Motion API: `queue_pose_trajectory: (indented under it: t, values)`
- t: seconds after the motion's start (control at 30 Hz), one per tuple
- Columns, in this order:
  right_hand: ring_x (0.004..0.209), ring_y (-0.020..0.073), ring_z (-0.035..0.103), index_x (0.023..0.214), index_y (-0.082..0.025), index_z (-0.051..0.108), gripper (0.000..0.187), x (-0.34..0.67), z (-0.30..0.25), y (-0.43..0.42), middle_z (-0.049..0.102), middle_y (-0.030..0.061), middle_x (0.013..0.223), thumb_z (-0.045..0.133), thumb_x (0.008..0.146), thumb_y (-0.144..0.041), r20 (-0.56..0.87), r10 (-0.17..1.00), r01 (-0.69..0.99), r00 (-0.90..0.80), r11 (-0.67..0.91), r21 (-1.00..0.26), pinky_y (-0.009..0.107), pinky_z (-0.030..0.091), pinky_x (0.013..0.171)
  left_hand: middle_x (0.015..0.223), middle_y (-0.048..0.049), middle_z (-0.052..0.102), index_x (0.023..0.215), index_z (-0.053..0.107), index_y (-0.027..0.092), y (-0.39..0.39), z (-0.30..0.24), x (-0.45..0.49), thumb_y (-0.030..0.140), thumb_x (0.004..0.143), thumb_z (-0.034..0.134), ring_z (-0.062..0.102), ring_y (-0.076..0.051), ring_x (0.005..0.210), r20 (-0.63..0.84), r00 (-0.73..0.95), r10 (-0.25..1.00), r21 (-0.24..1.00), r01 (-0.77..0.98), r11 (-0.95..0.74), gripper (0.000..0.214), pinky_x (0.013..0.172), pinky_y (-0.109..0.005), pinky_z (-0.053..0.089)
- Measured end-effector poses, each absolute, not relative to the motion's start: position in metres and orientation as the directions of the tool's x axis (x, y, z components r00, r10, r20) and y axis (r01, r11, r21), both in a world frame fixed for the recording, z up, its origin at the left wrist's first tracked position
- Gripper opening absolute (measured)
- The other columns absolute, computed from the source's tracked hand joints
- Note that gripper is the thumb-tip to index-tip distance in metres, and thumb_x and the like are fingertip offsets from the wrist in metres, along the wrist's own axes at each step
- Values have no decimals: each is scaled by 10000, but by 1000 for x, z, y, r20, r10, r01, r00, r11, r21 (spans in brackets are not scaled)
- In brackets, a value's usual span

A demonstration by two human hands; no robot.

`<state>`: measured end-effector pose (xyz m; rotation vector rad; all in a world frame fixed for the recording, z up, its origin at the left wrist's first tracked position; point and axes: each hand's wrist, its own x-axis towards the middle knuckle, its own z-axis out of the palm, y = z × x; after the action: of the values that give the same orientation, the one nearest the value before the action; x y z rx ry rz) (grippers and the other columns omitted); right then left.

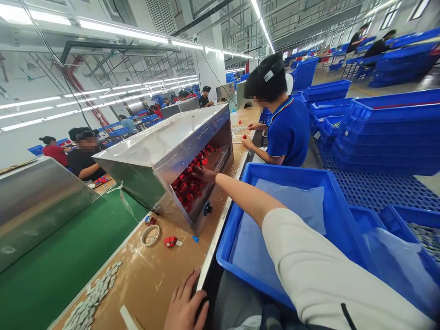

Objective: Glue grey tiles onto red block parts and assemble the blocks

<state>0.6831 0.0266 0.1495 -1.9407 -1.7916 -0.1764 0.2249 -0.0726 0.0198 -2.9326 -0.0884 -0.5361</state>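
My right hand (pixel 205 175) reaches into a metal box (pixel 140 153) with an open side, its fingers stretched out over a heap of small red plastic pieces (pixel 187 192). The fingertips blend into the heap, and no piece shows clearly in them. Flat on the brown worktop (pixel 137 270), by its edge, lies my left hand (pixel 185 302) with fingers apart and nothing in it. Ahead of that hand are a red piece (pixel 170 241), a small blue piece (pixel 195 239) and a roll of tape (pixel 150 235). Several flat grey pieces (pixel 94 298) are spread to its left.
A large blue bin (pixel 275 172) lined with translucent sheet stands right of the worktop, under my right arm. A green conveyor belt (pixel 79 247) runs along the left. A co-worker in a blue shirt (pixel 290 130) sits ahead. Stacked blue crates (pixel 392 133) stand at right.
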Motion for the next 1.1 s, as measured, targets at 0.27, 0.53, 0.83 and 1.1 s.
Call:
queue_pose_trajectory:
  t: [0.27, 0.53, 0.83, 1.1]
  values:
    - [1230, 240, 690, 1419, -184, 661, 434, 724, 99, -196, 723, 128, 1378, 454, 1140, -443, 186, 837, 832, 514, -435, -344, 353, 517, 1095, 1510, -120, 660, 1071, 782, 266, -87, 24, 226, 304, 1042, 579, 663, -342, 1349, 325, 930, 170, 28, 170, -985, 209, 1033, -522, 615]
    - [1351, 426, 641, 1539, -87, 580, 852, 639, 5, -409, 603, 316, 1499, 671, 958, -704, -346, 562, 589, 751, -807, -33, 488, 484, 1141, 1533, -154, 627, 1101, 786, 241, -80, 15, 229, 413, 1076, 479, 615, -392, 1390, 305, 946, 109, 0, 115, -993, 353, 1031, -563, 577]
    - [1372, 467, 572, 1499, -228, 628, 705, 588, -11, -388, 537, 271, 1575, 500, 1008, -717, -271, 528, 577, 805, -802, 153, 584, 498, 1056, 1467, -104, 686, 1042, 788, 283, -73, 3, 229, 398, 1035, 535, 671, -325, 1286, 466, 884, 44, -66, 84, -994, 277, 1025, -473, 575]
    - [1301, 427, 619, 1406, -187, 673, 568, 590, -24, -381, 600, 261, 1457, 541, 1043, -605, -256, 469, 511, 845, -849, 133, 484, 572, 967, 1464, -79, 704, 1002, 785, 294, -69, -4, 228, 403, 1014, 550, 690, -294, 1259, 510, 860, 7, -150, 98, -984, 260, 994, -428, 599]
